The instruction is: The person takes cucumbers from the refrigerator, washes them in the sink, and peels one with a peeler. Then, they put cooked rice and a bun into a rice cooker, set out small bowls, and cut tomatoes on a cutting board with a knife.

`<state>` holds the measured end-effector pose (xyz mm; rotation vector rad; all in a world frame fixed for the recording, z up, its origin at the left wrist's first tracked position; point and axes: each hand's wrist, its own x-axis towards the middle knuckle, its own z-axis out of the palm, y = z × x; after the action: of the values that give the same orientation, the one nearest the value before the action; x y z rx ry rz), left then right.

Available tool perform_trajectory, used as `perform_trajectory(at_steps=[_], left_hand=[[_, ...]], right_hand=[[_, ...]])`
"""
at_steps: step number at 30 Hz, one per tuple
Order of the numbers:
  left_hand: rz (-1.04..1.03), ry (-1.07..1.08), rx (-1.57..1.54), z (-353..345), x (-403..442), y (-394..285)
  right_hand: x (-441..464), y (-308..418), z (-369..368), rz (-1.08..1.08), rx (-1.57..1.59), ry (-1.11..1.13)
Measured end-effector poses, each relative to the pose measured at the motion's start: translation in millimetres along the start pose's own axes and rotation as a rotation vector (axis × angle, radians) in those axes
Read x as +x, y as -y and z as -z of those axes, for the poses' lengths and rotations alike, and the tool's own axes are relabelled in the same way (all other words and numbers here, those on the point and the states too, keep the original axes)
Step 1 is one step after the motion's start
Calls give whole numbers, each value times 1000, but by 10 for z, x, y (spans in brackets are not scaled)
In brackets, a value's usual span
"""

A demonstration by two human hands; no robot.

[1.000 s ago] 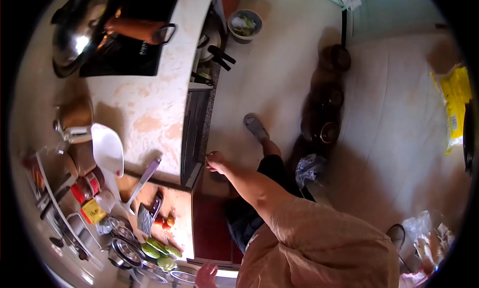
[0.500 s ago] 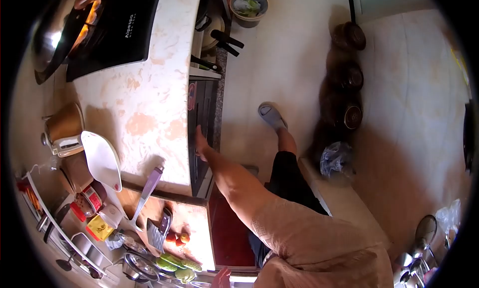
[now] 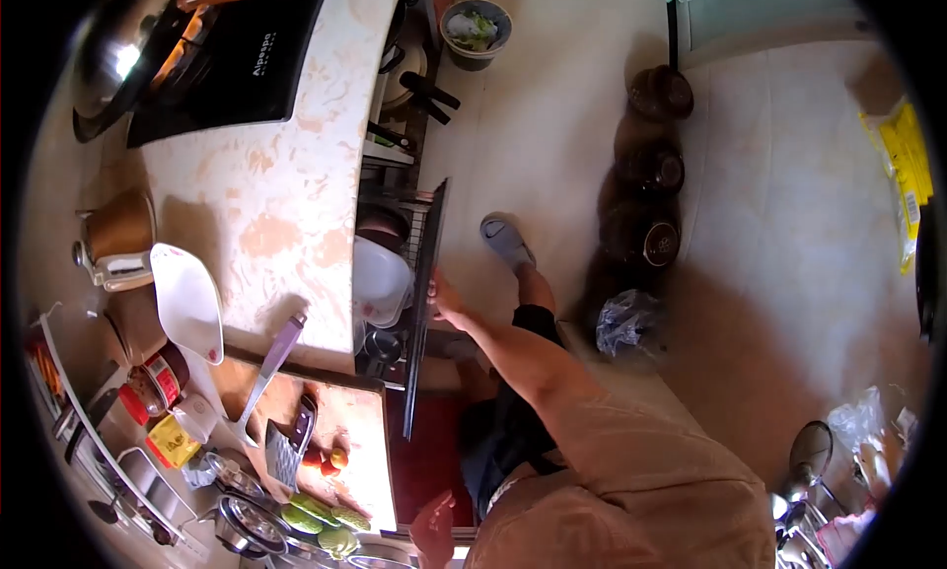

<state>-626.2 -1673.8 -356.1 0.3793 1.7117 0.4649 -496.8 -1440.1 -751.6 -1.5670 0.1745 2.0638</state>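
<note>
A dark-fronted drawer stands pulled out from under the counter. My right hand grips its front, fingers curled at the top edge. Inside lie a white plastic container, a dark round dish and a small metal pot. My left hand is low in the view, holding nothing, its fingers apart, near the cutting board. On that board rest a cleaver, red and yellow vegetable pieces and a purple-handled spatula.
A lidded pan sits on the black cooktop. Green vegetables lie beside the board. Brown jars line the floor, near a plastic bag. A bucket with scraps stands by the cabinets.
The drawer has come out from the cabinet with my right hand at its front, showing its contents. My left hand has come further into view. The whole view has shifted slightly.
</note>
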Motion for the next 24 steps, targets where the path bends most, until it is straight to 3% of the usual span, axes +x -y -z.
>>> perform_trajectory(at_steps=[2, 5, 7, 9, 12, 13, 14, 16, 18, 22, 24], left_hand=[[-33, 98, 115, 49, 87, -45], [-83, -73, 258, -6, 170, -300], [-71, -77, 214, 39, 210, -222], [-65, -73, 174, -8, 312, -206], [-81, -43, 84, -140, 481, -107], [-99, -31, 56, -195, 529, -95], [-97, -50, 54, -244, 548, -119], [-118, -34, 71, -382, 559, -165], [-100, -45, 90, -448, 524, -214], [-105, -42, 105, -423, 516, -55], [-109, -42, 134, -398, 573, 44]], right_hand=[[16, -276, 424, 550, -1122, -316], [-974, 211, 490, 526, -1004, -436], [-1430, 582, 474, 956, -2005, 508], [-2039, 1106, -220, 557, -1550, 126], [-1702, 1464, -693, 850, -1703, -4], [-1365, 1432, -818, 834, -1807, -18], [-1133, 1363, -904, 933, -1904, -166], [-625, 1324, -904, 644, -2037, 3], [-425, 1284, -820, 713, -1917, -30], [-185, 1245, -765, 632, -1936, -87], [-135, 1323, -705, 641, -1969, 211]])
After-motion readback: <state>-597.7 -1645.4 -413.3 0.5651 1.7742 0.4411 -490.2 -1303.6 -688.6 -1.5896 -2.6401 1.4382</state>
